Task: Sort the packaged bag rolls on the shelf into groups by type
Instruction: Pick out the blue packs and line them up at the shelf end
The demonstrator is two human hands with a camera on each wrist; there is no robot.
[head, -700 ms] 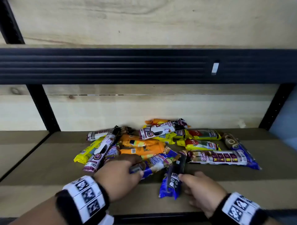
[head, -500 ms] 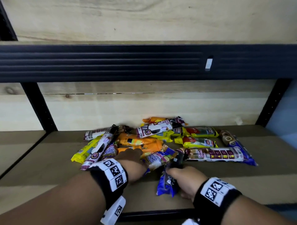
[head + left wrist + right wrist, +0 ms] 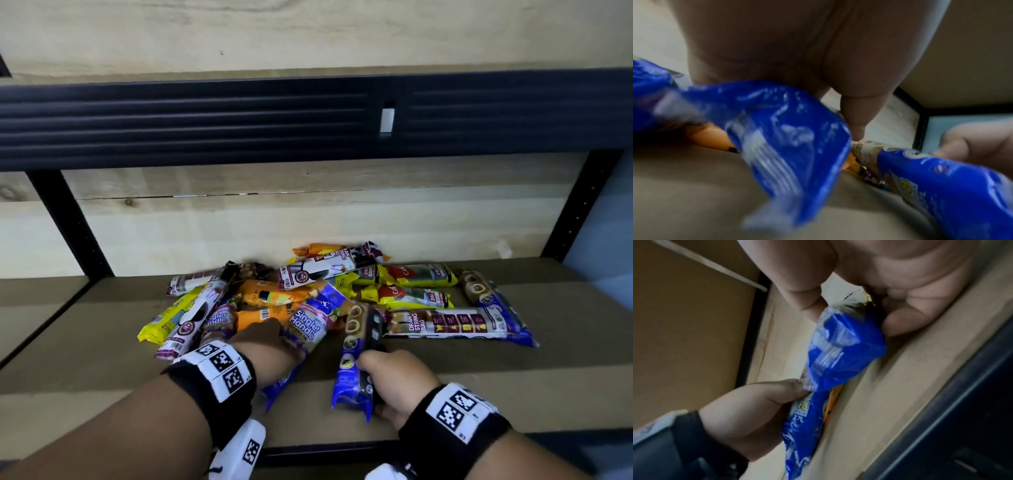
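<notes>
A mixed pile of packaged bag rolls (image 3: 329, 298) lies on the brown shelf board (image 3: 85, 377) against the wooden back wall. My left hand (image 3: 274, 339) grips a blue "Singlet Handle" pack (image 3: 308, 325), whose near end sticks out under my wrist. In the left wrist view that blue pack (image 3: 787, 138) lies under my palm. My right hand (image 3: 380, 370) grips another blue pack (image 3: 354, 373), which has a dark roll in it and points toward the shelf's front. In the right wrist view my thumb and fingers pinch this pack (image 3: 838, 356) at its sealed end.
Around the held packs lie yellow (image 3: 161, 322), orange (image 3: 270, 296), yellow-and-red (image 3: 411, 296) and white "Draw String" (image 3: 448, 323) rolls. A black beam (image 3: 205, 116) hangs low overhead. Black uprights (image 3: 72, 226) (image 3: 582, 205) stand at both sides.
Both hands have pushed forward into the pile. The left has closed on the Singlet Handle pack and the right on the other blue pack. My view has moved closer.
</notes>
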